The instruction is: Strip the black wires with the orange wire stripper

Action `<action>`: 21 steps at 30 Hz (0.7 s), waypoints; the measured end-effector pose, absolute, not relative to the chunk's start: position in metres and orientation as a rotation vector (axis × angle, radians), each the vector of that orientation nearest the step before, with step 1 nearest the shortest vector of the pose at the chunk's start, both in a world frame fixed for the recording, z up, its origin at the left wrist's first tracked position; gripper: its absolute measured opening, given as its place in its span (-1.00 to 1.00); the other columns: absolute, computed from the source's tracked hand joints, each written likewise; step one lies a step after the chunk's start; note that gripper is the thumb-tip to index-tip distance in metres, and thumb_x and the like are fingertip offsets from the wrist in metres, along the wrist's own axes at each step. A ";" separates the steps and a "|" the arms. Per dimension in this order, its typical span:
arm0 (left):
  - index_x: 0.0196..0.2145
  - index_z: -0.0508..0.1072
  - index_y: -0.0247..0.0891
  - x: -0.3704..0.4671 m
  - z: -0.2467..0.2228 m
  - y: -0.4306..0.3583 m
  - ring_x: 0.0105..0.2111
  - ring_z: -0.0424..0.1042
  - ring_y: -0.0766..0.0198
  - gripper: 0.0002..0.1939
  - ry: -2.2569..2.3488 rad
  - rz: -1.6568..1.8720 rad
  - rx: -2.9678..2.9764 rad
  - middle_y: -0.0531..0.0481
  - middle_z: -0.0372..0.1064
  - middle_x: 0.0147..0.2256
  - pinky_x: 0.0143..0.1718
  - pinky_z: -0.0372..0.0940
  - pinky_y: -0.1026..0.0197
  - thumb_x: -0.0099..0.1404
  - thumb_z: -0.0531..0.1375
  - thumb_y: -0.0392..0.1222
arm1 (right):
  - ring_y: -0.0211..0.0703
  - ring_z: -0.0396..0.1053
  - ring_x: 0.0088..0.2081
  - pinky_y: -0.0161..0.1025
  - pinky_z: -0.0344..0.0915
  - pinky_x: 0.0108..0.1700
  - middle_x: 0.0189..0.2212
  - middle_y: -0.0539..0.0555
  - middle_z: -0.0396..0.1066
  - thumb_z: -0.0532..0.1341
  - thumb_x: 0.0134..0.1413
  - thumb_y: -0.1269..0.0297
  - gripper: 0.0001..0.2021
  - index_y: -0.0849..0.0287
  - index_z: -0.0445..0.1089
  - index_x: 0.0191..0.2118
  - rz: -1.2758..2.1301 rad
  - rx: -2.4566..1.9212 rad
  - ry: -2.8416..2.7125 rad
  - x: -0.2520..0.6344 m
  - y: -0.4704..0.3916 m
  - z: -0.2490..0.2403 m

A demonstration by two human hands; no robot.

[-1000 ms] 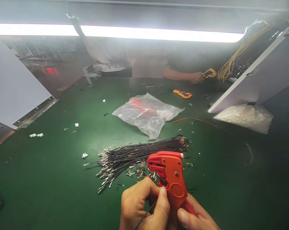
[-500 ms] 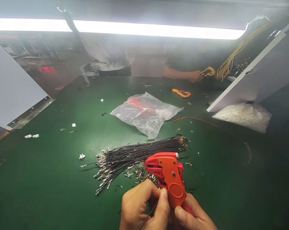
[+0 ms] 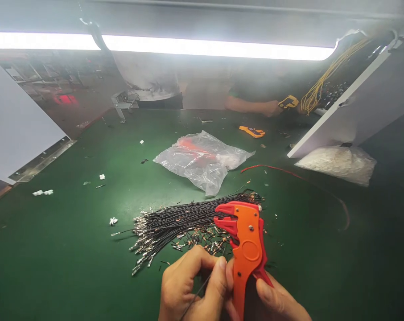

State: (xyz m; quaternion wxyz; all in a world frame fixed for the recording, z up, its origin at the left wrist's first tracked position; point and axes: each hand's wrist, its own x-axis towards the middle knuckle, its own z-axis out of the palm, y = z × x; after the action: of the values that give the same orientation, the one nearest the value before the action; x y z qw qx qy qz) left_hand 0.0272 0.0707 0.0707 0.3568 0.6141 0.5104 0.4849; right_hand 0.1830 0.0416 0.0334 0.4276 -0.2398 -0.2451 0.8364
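Observation:
My left hand (image 3: 195,285) is closed, with thumb and forefinger pinching a black wire (image 3: 198,294) that trails down toward the bottom edge. Beside it, my right hand (image 3: 282,298) grips an orange and red wire stripper (image 3: 247,249) held upright, its jaws parted and pointing left. Nothing shows between the jaws. Just beyond the hands lies a bundle of black wires (image 3: 188,214), with metal terminals at the left ends and bare copper at the right. Short wire offcuts (image 3: 205,238) are scattered in front of the bundle.
Behind the bundle rests a clear plastic bag (image 3: 202,162) with something red inside. A red wire (image 3: 289,171) curves to its right, near a bag of white pieces (image 3: 339,162). An orange wire stripper (image 3: 252,131) lies farther back. Across the table, a person's arm (image 3: 252,106) holds a yellow tool.
The wire stripper has shifted right and upward and turned more upright, its jaws and handles now parted. My left hand, still pinching the wire, has moved slightly left.

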 end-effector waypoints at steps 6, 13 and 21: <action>-0.58 0.39 -0.19 0.030 0.060 0.072 -0.65 0.27 0.41 -0.69 1.295 1.035 1.547 0.15 0.37 -0.65 -0.55 0.10 0.33 0.34 0.14 -0.17 | 0.04 0.48 -0.19 -0.01 0.32 -0.04 -0.22 0.12 0.51 0.28 0.07 -0.05 -0.52 0.07 0.42 0.06 1.895 -0.624 -0.598 0.190 0.048 0.054; -0.62 0.27 -0.21 0.030 0.070 0.077 -0.61 0.10 0.41 -0.66 1.364 0.886 1.399 0.19 0.16 -0.67 -0.52 0.00 0.30 0.26 0.17 -0.10 | 0.22 0.46 0.00 0.07 0.30 0.09 -0.05 0.14 0.54 0.33 0.06 -0.03 -0.55 -0.04 0.50 0.07 1.868 -0.891 -0.846 0.212 0.047 0.045; -0.63 0.21 -0.17 0.022 0.085 0.087 -0.59 0.10 0.37 -0.65 1.390 0.730 1.309 0.17 0.14 -0.65 -0.52 -0.05 0.26 0.21 0.18 -0.02 | 0.11 0.45 -0.15 -0.03 0.30 0.00 -0.21 0.11 0.53 0.31 0.07 -0.12 -0.38 -0.08 0.38 0.23 1.882 -0.862 -1.156 0.213 0.056 0.043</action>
State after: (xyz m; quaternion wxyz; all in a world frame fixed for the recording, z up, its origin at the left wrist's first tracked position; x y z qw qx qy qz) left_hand 0.0223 0.0867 0.0852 0.5217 0.5462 0.5802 0.3046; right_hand 0.2130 0.0561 0.0428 0.3760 -0.3368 -0.4520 0.7354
